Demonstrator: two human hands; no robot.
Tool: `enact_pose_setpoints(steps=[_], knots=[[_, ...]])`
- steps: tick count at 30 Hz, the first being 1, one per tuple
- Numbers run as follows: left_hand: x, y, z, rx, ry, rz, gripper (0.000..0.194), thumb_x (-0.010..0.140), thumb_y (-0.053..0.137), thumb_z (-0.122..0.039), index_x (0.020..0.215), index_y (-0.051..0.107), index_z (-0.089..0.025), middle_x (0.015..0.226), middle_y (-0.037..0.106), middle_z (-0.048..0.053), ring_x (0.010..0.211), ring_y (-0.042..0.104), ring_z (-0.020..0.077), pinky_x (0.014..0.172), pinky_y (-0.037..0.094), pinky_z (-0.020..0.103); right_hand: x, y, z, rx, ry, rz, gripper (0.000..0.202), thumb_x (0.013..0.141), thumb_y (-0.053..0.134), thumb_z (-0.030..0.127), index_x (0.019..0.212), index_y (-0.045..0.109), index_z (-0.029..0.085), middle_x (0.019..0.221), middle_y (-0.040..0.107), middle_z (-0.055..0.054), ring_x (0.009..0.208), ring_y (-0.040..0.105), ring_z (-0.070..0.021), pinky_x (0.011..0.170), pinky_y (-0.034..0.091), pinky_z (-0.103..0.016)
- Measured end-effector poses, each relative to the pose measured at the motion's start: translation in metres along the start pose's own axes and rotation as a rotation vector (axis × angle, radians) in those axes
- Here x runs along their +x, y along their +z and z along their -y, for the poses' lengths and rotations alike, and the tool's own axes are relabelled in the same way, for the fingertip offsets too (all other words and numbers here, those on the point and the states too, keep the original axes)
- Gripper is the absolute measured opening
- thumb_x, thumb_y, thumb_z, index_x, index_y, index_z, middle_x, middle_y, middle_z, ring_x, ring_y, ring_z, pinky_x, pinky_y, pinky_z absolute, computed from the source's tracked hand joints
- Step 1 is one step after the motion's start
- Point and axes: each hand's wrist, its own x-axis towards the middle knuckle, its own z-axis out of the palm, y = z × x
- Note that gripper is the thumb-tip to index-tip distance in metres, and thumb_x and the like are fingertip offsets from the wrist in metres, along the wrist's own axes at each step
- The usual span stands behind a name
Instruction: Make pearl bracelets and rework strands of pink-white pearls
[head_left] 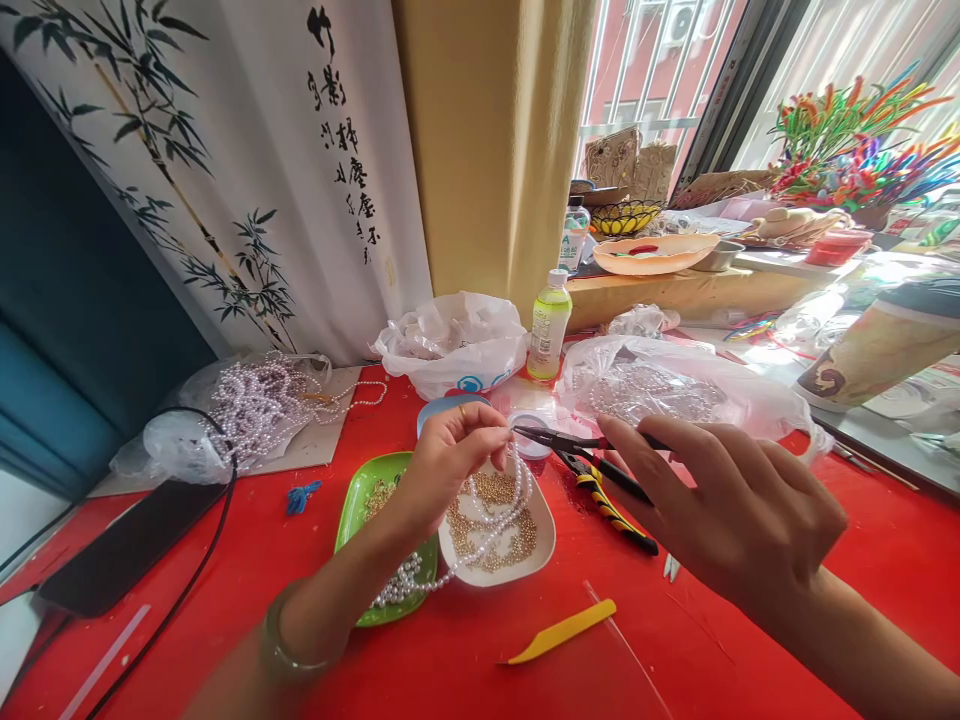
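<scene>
My left hand (459, 455) pinches the end of a white pearl strand (523, 480), which hangs in loops over a white dish (541, 550) of gold beads. The strand trails left to a green tray (358, 500) holding gold and pearl beads. My right hand (731, 500) is closed on dark-handled pliers (555, 437), their jaw tips touching or very near the strand's end at my left fingertips. Beneath my right hand, yellow-and-black pliers (611, 510) lie on the red table. A yellow tool with a pointed tip (562, 632) lies nearer the front.
A plastic bag (454, 345), a yellow-green bottle (550, 325) and another bag (675, 385) stand behind my hands. Pearl strands (259, 410) are piled at the left, near a black case-like object (131, 545) and a cable. A patterned cup (885, 345) is at the right.
</scene>
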Motion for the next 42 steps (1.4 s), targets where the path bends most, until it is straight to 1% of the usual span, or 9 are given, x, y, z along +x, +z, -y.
enact_pose_setpoints(steps=[5, 12, 18, 24, 31, 34, 38, 40, 42], knots=[[0.001, 0.000, 0.001, 0.003, -0.016, -0.003, 0.011, 0.069, 0.059, -0.025, 0.066, 0.055, -0.015, 0.050, 0.050, -0.004, 0.044, 0.035, 0.0047, 0.043, 0.023, 0.019, 0.000, -0.001, -0.002, -0.012, 0.003, 0.016, 0.021, 0.075, 0.061, 0.034, 0.092, 0.063, 0.022, 0.076, 0.062, -0.002, 0.062, 0.052, -0.0110, 0.055, 0.031, -0.025], [0.001, 0.001, 0.001, -0.017, -0.036, 0.014, 0.010, 0.069, 0.059, -0.025, 0.066, 0.055, -0.016, 0.049, 0.050, -0.004, 0.044, 0.037, 0.0046, 0.042, 0.022, 0.019, 0.001, -0.004, -0.002, -0.006, -0.016, 0.023, 0.023, 0.073, 0.064, 0.030, 0.093, 0.063, 0.020, 0.078, 0.063, -0.002, 0.060, 0.051, -0.0103, 0.054, 0.030, -0.025], [0.001, 0.002, 0.000, -0.027, -0.055, 0.017, 0.011, 0.068, 0.059, -0.025, 0.066, 0.054, -0.016, 0.048, 0.049, -0.004, 0.042, 0.034, 0.0045, 0.041, 0.020, 0.019, 0.001, -0.004, -0.001, -0.013, -0.013, 0.010, 0.017, 0.075, 0.062, 0.028, 0.091, 0.064, 0.023, 0.076, 0.064, -0.001, 0.059, 0.051, -0.0093, 0.054, 0.030, -0.024], [0.001, 0.002, 0.001, -0.032, -0.080, 0.022, 0.012, 0.068, 0.060, -0.026, 0.066, 0.055, -0.015, 0.048, 0.049, -0.004, 0.042, 0.033, 0.0043, 0.041, 0.019, 0.019, -0.002, -0.006, -0.001, 0.057, 0.019, 0.029, 0.020, 0.076, 0.061, 0.025, 0.096, 0.063, 0.025, 0.077, 0.065, 0.000, 0.062, 0.054, -0.0089, 0.052, 0.030, -0.023], [0.002, 0.000, 0.003, -0.058, -0.056, 0.045, 0.010, 0.070, 0.060, -0.024, 0.067, 0.057, -0.015, 0.050, 0.052, -0.004, 0.042, 0.033, 0.0036, 0.041, 0.019, 0.018, 0.001, -0.006, 0.002, 0.028, 0.021, 0.021, 0.015, 0.074, 0.062, 0.026, 0.086, 0.064, 0.019, 0.069, 0.064, 0.001, 0.056, 0.053, -0.0083, 0.050, 0.030, -0.022], [0.003, 0.000, 0.002, -0.075, -0.053, 0.046, 0.011, 0.071, 0.060, -0.024, 0.067, 0.057, -0.015, 0.052, 0.053, -0.003, 0.042, 0.031, 0.0030, 0.041, 0.019, 0.018, 0.002, -0.004, 0.011, 0.083, 0.137, 0.042, 0.015, 0.073, 0.061, 0.027, 0.085, 0.063, 0.018, 0.067, 0.064, 0.001, 0.057, 0.055, -0.0087, 0.048, 0.030, -0.022], [0.004, -0.001, 0.004, -0.137, -0.065, 0.066, 0.014, 0.070, 0.063, -0.026, 0.068, 0.057, -0.014, 0.055, 0.056, -0.002, 0.043, 0.034, 0.0032, 0.042, 0.022, 0.018, -0.001, 0.002, 0.030, 0.271, 0.420, 0.099, 0.013, 0.071, 0.060, 0.023, 0.083, 0.062, 0.018, 0.068, 0.064, 0.001, 0.054, 0.056, -0.0081, 0.046, 0.032, -0.021], [0.004, -0.001, 0.005, -0.167, -0.077, 0.080, 0.016, 0.070, 0.065, -0.027, 0.069, 0.058, -0.013, 0.058, 0.058, 0.000, 0.044, 0.037, 0.0035, 0.043, 0.024, 0.018, -0.003, 0.004, 0.036, 0.412, 0.553, 0.186, 0.013, 0.071, 0.058, 0.024, 0.082, 0.062, 0.018, 0.069, 0.063, 0.002, 0.052, 0.055, -0.0080, 0.044, 0.033, -0.020], [0.004, -0.001, 0.007, -0.187, -0.080, 0.074, 0.016, 0.069, 0.066, -0.027, 0.069, 0.058, -0.013, 0.058, 0.059, 0.001, 0.045, 0.038, 0.0037, 0.043, 0.025, 0.018, -0.004, 0.006, 0.038, 0.546, 0.629, 0.293, 0.016, 0.071, 0.057, 0.025, 0.085, 0.061, 0.019, 0.073, 0.063, 0.001, 0.054, 0.056, -0.0093, 0.044, 0.035, -0.020]])
